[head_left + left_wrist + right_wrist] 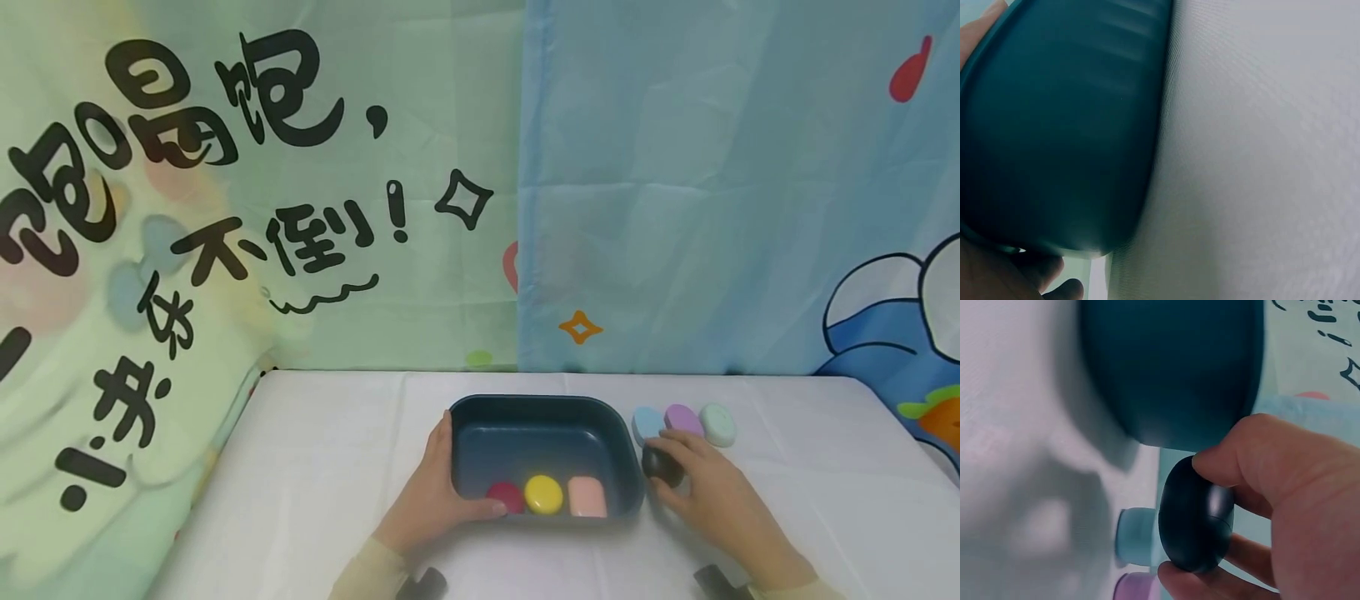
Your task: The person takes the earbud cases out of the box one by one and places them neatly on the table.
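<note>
My left hand (431,500) grips the left side of a dark blue rectangular tub (543,442), thumb at the near rim and fingers along the left wall. Inside, along the near wall, lie a red round piece (506,497), a yellow round piece (543,495) and a pink squarish piece (587,497). Just right of the tub, my right hand (712,492) pinches a black rounded disc (1194,515) between thumb and fingers. In the right wrist view the disc is held apart from the white tabletop. The tub's outer wall (1066,125) fills much of the left wrist view.
Behind the right hand stand a light blue round piece (647,423), a purple one (684,421) and a mint one (717,425). A white cloth (315,467) covers the table. Printed curtains (675,167) hang behind and at the left.
</note>
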Demonstrator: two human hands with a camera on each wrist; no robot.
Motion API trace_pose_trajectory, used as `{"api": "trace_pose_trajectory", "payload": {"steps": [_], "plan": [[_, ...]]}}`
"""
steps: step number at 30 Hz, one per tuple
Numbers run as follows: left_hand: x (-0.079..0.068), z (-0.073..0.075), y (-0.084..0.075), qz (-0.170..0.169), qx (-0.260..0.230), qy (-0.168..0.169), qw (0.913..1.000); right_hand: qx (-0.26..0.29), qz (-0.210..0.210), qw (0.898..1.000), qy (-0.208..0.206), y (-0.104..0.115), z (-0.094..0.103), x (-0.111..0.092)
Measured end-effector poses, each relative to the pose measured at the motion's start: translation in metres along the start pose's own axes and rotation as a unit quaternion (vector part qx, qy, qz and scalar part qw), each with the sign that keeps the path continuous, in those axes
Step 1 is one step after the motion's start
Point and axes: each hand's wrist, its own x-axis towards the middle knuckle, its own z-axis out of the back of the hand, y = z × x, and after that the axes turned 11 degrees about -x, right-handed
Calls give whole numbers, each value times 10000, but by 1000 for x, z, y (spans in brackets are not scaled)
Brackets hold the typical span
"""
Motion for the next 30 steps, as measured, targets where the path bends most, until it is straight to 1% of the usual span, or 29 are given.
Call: {"api": "trace_pose_trajectory", "payload": {"steps": [8,13,17,20,24,26,27,30], "plan": [[0,0,2,32,8,-10,10000,-28,93,9999,-59,-5,-11,-1],[0,0,0,37,-32,11,10000,80,187,9998,1,-6,-16,-2],[-1,1,-2,42,-47,28,10000,146,276,9995,-27,-6,-18,-2],[0,1,-3,49,-40,22,10000,90,217,9996,122,-5,-19,-1],[-1,0,-2,61,-45,24,10000,-36,-68,9979,636,-3,-21,2],[-1,0,-2,70,-53,33,10000,-83,-155,9967,797,-2,-21,3],[-1,1,-2,73,-66,34,9999,-91,-180,9961,853,-2,-21,3],[-1,1,-3,80,-60,28,9999,-79,-136,9963,844,-2,-22,3]]}}
